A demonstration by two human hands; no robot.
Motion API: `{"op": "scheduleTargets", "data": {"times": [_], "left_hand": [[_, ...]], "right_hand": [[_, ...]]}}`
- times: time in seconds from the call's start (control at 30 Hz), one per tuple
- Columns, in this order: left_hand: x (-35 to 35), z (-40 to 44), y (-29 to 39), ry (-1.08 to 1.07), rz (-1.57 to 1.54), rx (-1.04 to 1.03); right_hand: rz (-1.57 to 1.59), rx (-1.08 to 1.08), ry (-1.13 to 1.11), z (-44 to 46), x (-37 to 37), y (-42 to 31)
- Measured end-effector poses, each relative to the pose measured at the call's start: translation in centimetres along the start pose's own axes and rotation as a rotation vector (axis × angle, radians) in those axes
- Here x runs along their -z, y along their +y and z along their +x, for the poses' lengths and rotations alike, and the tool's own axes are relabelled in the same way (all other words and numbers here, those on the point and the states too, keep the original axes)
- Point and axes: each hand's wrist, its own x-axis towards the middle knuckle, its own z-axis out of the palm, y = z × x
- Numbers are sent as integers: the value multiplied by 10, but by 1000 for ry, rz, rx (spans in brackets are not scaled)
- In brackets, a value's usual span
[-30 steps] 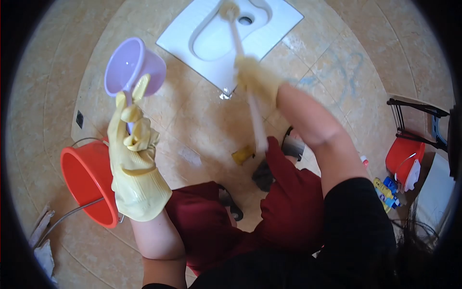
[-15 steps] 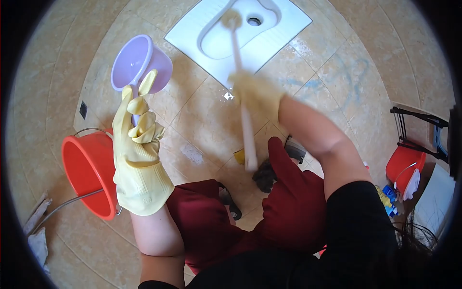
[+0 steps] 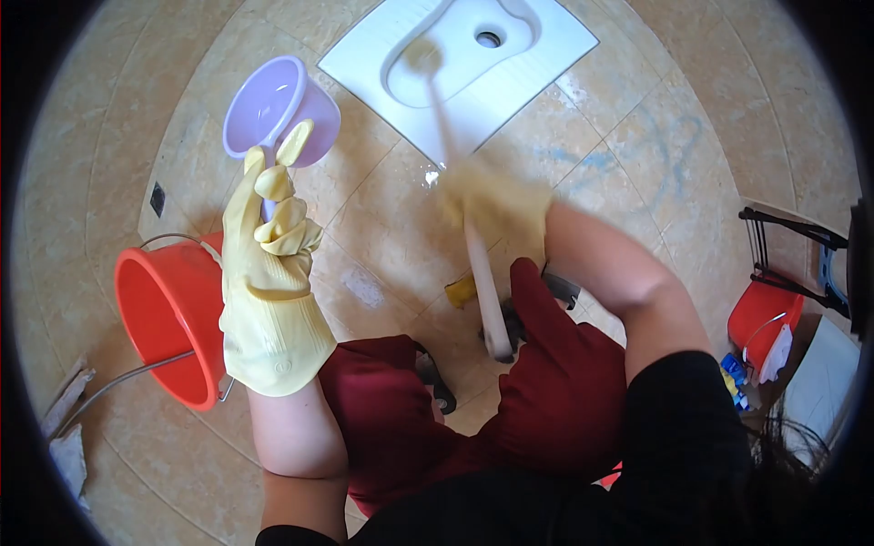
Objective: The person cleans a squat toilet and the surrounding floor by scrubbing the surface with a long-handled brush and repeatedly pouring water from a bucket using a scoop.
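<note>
In a pale yellow rubber glove, my left hand grips the handle of a lilac water dipper, its bowl tilted with the opening facing up and left. My right hand, gloved too and blurred by motion, is closed around the long pale handle of a toilet brush. The brush's round head is over the basin of the white squat toilet, towards its left side. Blur hides whether the bristles touch the porcelain.
A large orange-red bucket with a grey hose across it stands at left. On the right are a black folding stool, a smaller red bucket and blue-yellow packaging. A drain grate lies in the tiled floor.
My right hand and the toilet brush have moved back towards me, and the brush head has shifted left and slightly down in the basin. The dipper stays in my left hand, slightly higher in view.
</note>
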Motion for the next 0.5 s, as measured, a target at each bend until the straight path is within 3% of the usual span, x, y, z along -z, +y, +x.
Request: {"op": "scheduleTargets", "data": {"times": [0.03, 0.1, 0.2, 0.3, 0.37, 0.43, 0.5], "left_hand": [[-1, 2, 1, -19, -9, 13], [-6, 0, -3, 52, -7, -41], [-9, 1, -6, 61, 11, -46], [-14, 0, -7, 56, 84, -39], [-10, 6, -6, -5, 63, -7], [-7, 7, -4, -45, 54, 47], [-10, 12, 0, -5, 256, 136]], "right_hand": [[-8, 4, 1, -9, -21, -8], [-9, -534, 480, -18, -61, -33], [-77, -409, 404, 6, 12, -28], [-69, -460, 484, 17, 18, -65], [153, -358, 526, 28, 21, -53], [183, -237, 295, 14, -8, -3], [245, -311, 330, -18, -77, -22]]}}
